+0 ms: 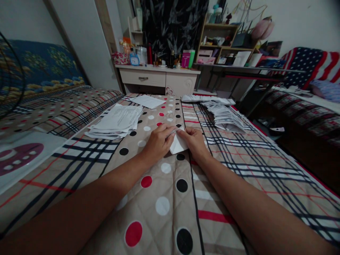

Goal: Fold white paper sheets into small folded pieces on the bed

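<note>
A small folded sheet of white paper (178,144) lies between my two hands, just above or on the quilted bed cover (162,226). My left hand (160,140) grips its left side near the top, with the fingers bent together. On the other side, my right hand (195,140) pinches the paper's upper right edge with thumb and fingers. Left of my hands rests a loose pile of printed sheets (117,120). To the right, a row of folded papers (225,115) lies fanned out, overlapping one another.
Behind the pile lies a flat white sheet (147,101). A long white bundle (205,98) is at the far right of the bed. A white bag with a purple print (23,156) lies at left. Beyond the bed stands a white dresser (151,78) bearing bottles and boxes.
</note>
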Tool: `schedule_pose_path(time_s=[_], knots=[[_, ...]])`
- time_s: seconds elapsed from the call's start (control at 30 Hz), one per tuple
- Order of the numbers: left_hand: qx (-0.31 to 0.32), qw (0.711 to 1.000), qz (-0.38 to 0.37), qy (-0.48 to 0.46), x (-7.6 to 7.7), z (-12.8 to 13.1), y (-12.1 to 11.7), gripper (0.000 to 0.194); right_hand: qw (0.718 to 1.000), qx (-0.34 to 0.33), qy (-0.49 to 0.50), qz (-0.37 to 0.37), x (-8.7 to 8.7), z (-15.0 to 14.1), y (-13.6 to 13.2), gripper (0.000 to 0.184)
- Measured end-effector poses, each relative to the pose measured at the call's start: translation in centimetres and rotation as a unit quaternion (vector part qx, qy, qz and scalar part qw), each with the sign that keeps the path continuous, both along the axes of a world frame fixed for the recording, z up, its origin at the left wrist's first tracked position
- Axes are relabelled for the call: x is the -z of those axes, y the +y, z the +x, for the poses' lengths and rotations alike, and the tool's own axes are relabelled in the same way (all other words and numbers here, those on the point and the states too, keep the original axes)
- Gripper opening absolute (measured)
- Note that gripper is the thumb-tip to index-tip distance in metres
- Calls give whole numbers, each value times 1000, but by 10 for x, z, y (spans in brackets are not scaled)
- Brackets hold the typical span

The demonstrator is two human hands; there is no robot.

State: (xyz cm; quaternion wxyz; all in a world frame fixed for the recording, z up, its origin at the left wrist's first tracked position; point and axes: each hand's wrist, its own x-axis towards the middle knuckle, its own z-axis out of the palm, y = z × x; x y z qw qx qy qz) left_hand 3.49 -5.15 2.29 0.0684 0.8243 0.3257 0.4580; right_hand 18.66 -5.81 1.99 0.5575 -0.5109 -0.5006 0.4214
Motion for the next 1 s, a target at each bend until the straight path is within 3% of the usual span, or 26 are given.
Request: schedule_pose_path(time_s=[0.17, 0.33, 0.5, 0.67, 0.77, 0.83, 0.93, 1.0], knots=[[0, 1000, -13, -14, -2, 1, -1, 27, 999, 0, -34, 23, 1, -2, -1, 27], [-8, 992, -89, -86, -3, -1, 2, 19, 995, -49, -56, 62, -1, -4, -4, 28], [-27, 970, -176, -167, 1, -4, 10, 14, 991, -82, -74, 74, 3, -6, -5, 31], [24, 936, -269, -227, -1, -4, 11, 15, 990, -90, -78, 80, 5, -5, -4, 34], [60, 890, -341, -297, -3, -4, 11, 18, 989, -103, -45, 96, -1, -6, -9, 37], [90, 836, -394, -371, -3, -5, 13, 21, 989, -113, -5, 100, -5, -6, -12, 41], [133, 757, -446, -458, -4, -6, 17, 16, 987, -125, 69, 69, -7, -4, -13, 54], [153, 732, -454, -485, -5, -7, 19, 14, 985, -133, 98, 40, -6, -3, -11, 51]])
